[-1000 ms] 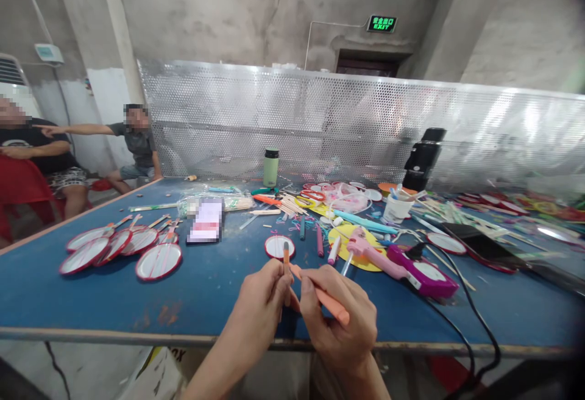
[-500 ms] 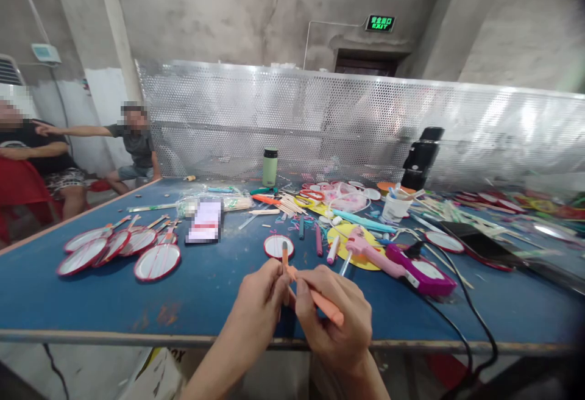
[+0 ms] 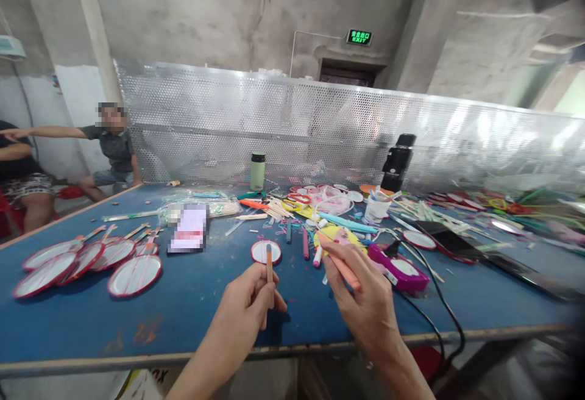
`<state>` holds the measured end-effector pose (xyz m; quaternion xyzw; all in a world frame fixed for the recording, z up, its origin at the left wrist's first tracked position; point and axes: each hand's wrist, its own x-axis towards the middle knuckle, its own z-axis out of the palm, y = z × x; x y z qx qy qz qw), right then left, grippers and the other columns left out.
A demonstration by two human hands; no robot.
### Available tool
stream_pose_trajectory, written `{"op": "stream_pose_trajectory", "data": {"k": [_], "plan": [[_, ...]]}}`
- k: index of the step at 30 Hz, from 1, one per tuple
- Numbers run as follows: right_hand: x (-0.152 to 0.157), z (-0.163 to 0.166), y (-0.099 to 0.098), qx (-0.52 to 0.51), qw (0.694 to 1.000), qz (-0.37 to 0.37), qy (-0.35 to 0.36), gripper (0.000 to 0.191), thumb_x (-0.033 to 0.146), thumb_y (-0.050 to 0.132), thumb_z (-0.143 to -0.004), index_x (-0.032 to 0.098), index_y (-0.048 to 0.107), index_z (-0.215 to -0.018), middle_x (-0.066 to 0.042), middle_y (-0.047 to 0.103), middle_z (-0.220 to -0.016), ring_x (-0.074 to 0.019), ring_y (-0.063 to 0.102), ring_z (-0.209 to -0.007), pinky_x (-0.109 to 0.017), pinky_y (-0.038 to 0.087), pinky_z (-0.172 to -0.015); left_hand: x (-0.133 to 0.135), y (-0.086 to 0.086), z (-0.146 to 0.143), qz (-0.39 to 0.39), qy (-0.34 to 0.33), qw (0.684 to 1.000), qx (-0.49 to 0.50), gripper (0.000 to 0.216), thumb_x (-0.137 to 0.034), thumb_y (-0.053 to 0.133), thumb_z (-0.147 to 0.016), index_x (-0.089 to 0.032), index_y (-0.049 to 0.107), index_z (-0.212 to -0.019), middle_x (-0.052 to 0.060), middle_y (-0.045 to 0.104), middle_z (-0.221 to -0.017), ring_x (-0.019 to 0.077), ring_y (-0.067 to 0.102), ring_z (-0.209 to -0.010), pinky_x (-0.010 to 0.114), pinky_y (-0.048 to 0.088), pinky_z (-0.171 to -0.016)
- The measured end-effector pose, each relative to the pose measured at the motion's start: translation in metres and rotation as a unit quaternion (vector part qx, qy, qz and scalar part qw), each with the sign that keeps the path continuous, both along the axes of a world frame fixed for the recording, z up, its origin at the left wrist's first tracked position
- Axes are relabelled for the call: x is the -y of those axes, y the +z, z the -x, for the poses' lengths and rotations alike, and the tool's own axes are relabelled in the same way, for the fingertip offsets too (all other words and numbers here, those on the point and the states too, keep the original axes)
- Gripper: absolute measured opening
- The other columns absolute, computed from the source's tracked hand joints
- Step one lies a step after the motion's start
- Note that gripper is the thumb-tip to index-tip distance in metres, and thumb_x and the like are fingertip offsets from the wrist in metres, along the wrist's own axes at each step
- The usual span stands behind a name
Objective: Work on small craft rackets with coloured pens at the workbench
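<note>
Near the table's front edge, my left hand (image 3: 244, 308) is closed on a flat wooden stick (image 3: 269, 275), held upright; it looks orange-brown with a greyish tip. To its right, my right hand (image 3: 365, 299) grips a thick orange marker (image 3: 342, 266), slanted up and to the left, apart from the stick. Just beyond the stick lies a small white disc with a red rim (image 3: 259, 252). A purple marker (image 3: 306, 244) and a pink-and-white marker (image 3: 318, 257) lie between the disc and my right hand. Part of a yellow round piece (image 3: 326, 233) shows behind that hand.
Several red-rimmed round paddles (image 3: 134, 276) overlap at left, near a phone (image 3: 188, 229). A green bottle (image 3: 258, 172), a white cup of tools (image 3: 377, 209) and a black flask (image 3: 397, 165) stand behind. A purple device (image 3: 404, 269) with black cables lies right.
My hands have moved apart: the right one, with the orange marker, went right, away from the stick in my left hand. The whole view has turned to the right.
</note>
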<state>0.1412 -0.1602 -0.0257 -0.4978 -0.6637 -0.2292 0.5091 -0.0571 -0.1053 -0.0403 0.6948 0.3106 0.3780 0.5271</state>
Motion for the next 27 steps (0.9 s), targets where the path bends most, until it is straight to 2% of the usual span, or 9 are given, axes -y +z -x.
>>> {"op": "stream_pose_trajectory", "data": {"k": [3, 7, 13, 16, 18, 21, 22, 24, 27], "plan": [[-0.008, -0.011, 0.003, 0.125, 0.991, 0.041, -0.04, 0.024, 0.015, 0.051, -0.097, 0.02, 0.063, -0.117, -0.005, 0.07, -0.098, -0.018, 0.063, -0.09, -0.033, 0.045, -0.083, 0.0, 0.001, -0.001, -0.008, 0.002, 1.0, -0.01, 0.02, -0.036, 0.047, -0.091, -0.018, 0.054, -0.09, 0.003, 0.071, -0.073, 0.0091, 0.045, -0.047, 0.021, 0.037, -0.049], [-0.022, -0.021, 0.02, 0.261, 0.957, 0.097, -0.082, 0.021, 0.014, 0.051, -0.096, 0.019, 0.066, -0.11, -0.004, 0.069, -0.087, -0.0198, 0.058, -0.085, -0.033, 0.036, -0.079, 0.001, 0.003, -0.001, -0.01, 0.01, 0.999, -0.029, 0.026, -0.04, 0.046, -0.091, -0.017, 0.056, -0.085, 0.005, 0.074, -0.077, 0.0091, 0.047, -0.045, 0.023, 0.039, -0.05], [-0.065, -0.041, 0.064, 0.323, 0.917, 0.203, -0.119, 0.019, 0.011, 0.053, -0.095, 0.019, 0.069, -0.097, -0.005, 0.071, -0.089, -0.0186, 0.054, -0.085, -0.033, 0.028, -0.079, 0.001, 0.002, -0.001, 0.002, 0.015, 0.999, -0.035, 0.029, -0.044, 0.051, -0.088, -0.017, 0.058, -0.082, 0.007, 0.076, -0.078, 0.0085, 0.048, -0.043, 0.022, 0.037, -0.049], [-0.088, -0.049, 0.074, 0.338, 0.905, 0.234, -0.112, 0.021, 0.008, 0.053, -0.094, 0.019, 0.069, -0.087, -0.004, 0.072, -0.085, -0.0176, 0.055, -0.084, -0.033, 0.028, -0.079, 0.0, 0.0, -0.001, 0.008, 0.011, 0.999, -0.038, 0.031, -0.046, 0.049, -0.09, -0.016, 0.059, -0.088, 0.006, 0.076, -0.076, 0.0088, 0.048, -0.043, 0.022, 0.035, -0.048], [-0.101, -0.05, 0.071, 0.352, 0.894, 0.259, -0.098, 0.019, 0.01, 0.057, -0.092, 0.019, 0.069, -0.081, -0.004, 0.072, -0.083, -0.0175, 0.057, -0.085, -0.033, 0.031, -0.082, 0.0, 0.0, -0.001, 0.0, 0.012, 0.999, -0.046, 0.029, -0.044, 0.049, -0.09, -0.017, 0.059, -0.087, 0.006, 0.075, -0.075, 0.0094, 0.049, -0.043, 0.022, 0.035, -0.049], [-0.114, -0.049, 0.056, 0.373, 0.878, 0.291, -0.076, 0.013, 0.017, 0.063, -0.092, 0.015, 0.07, -0.081, -0.006, 0.071, -0.084, -0.0185, 0.062, -0.088, -0.036, 0.041, -0.087, 0.0, 0.0, 0.0, -0.016, 0.017, 0.998, -0.065, 0.029, -0.043, 0.049, -0.09, -0.017, 0.059, -0.08, 0.005, 0.075, -0.072, 0.0106, 0.051, -0.045, 0.023, 0.037, -0.051], [-0.117, -0.049, 0.049, 0.377, 0.875, 0.297, -0.07, 0.01, 0.021, 0.064, -0.092, 0.014, 0.07, -0.089, -0.007, 0.071, -0.092, -0.0193, 0.063, -0.092, -0.038, 0.046, -0.089, 0.001, 0.0, 0.0, -0.019, 0.018, 0.997, -0.07, 0.03, -0.043, 0.049, -0.09, -0.017, 0.059, -0.079, 0.005, 0.075, -0.072, 0.0109, 0.052, -0.045, 0.023, 0.038, -0.052], [-0.121, -0.049, 0.037, 0.38, 0.872, 0.302, -0.057, 0.032, 0.036, 0.06, -0.095, 0.017, 0.06, -0.121, -0.008, 0.063, -0.122, -0.0205, 0.064, -0.104, -0.042, 0.055, -0.089, 0.001, 0.0, 0.001, -0.022, 0.019, 0.997, -0.078, 0.031, -0.044, 0.049, -0.09, -0.018, 0.059, -0.077, 0.005, 0.075, -0.074, 0.0114, 0.053, -0.046, 0.024, 0.039, -0.053], [-0.123, -0.048, 0.025, 0.381, 0.874, 0.298, -0.043, 0.036, 0.037, 0.059, -0.096, 0.019, 0.057, -0.127, -0.009, 0.06, -0.128, -0.0209, 0.063, -0.108, -0.043, 0.056, -0.09, 0.001, 0.0, 0.001, -0.026, 0.014, 0.996, -0.079, 0.031, -0.046, 0.049, -0.09, -0.018, 0.058, -0.078, 0.005, 0.075, -0.075, 0.0122, 0.054, -0.047, 0.024, 0.04, -0.053]]}}
